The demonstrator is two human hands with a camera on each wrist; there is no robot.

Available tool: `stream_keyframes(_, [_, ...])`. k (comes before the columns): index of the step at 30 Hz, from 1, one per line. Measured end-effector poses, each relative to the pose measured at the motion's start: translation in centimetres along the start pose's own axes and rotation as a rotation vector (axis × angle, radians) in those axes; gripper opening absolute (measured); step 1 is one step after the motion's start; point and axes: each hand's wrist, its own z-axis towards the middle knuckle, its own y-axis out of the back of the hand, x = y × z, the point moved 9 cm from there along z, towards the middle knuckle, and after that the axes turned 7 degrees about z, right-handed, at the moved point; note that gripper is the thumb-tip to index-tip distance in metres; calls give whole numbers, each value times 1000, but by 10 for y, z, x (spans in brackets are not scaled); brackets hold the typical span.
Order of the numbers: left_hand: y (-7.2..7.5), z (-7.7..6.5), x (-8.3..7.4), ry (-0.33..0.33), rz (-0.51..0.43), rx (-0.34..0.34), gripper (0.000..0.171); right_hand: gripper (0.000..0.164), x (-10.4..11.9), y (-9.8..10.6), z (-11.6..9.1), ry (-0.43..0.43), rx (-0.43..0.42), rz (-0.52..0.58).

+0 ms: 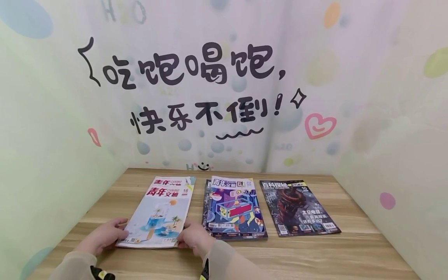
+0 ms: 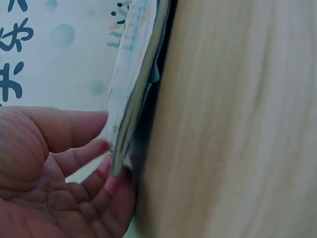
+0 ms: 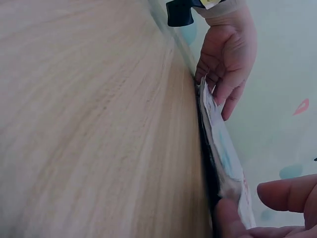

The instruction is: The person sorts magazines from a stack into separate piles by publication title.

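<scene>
At the left of the table, in the head view, a small stack of magazines [image 1: 159,217] lies with a white-and-blue cover on top, red title lettering and a beach picture. Edges of other magazines show behind it. My left hand [image 1: 105,235] holds the stack's near left corner, thumb by the cover and fingers under the edge, as the left wrist view shows [image 2: 74,168]. My right hand [image 1: 196,235] is at the near right corner, its thumb over the cover and a fingertip against the page edges in the right wrist view.
A second pile of magazines [image 1: 234,208] with a purple cover on top lies in the middle of the wooden table [image 1: 301,256]. To its right is a dark-covered magazine [image 1: 299,208]. Printed curtain-like walls [image 1: 224,151] stand behind and at both sides.
</scene>
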Motion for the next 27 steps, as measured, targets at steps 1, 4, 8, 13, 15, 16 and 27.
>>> stream_keyframes(1, [1, 1, -2, -3, 27, -4, 66, 40, 1, 1, -1, -7, 13, -3])
stream_keyframes(4, [5, 2, -11, -12, 80, -20, 74, 39, 4, 6, -7, -30, 38, -35])
stream_keyframes(8, [1, -2, -39, -33, 61, -20, 84, 48, 14, 20, -16, -17, 40, -113])
stream_keyframes(13, [-21, -9, -81, -104, 79, -21, 87, 47, 30, 43, -24, 59, 47, -189])
stream_keyframes(15, [-33, -10, -95, -135, 67, -19, 83, 44, 33, 55, -26, 72, 46, -209])
stream_keyframes(16, [-39, -10, -102, -150, 60, -20, 81, 42, 35, 61, -26, 82, 44, -220])
stream_keyframes(27, [-105, 1, -152, -207, -76, -17, 64, 43, 46, 138, -32, 194, -70, -311])
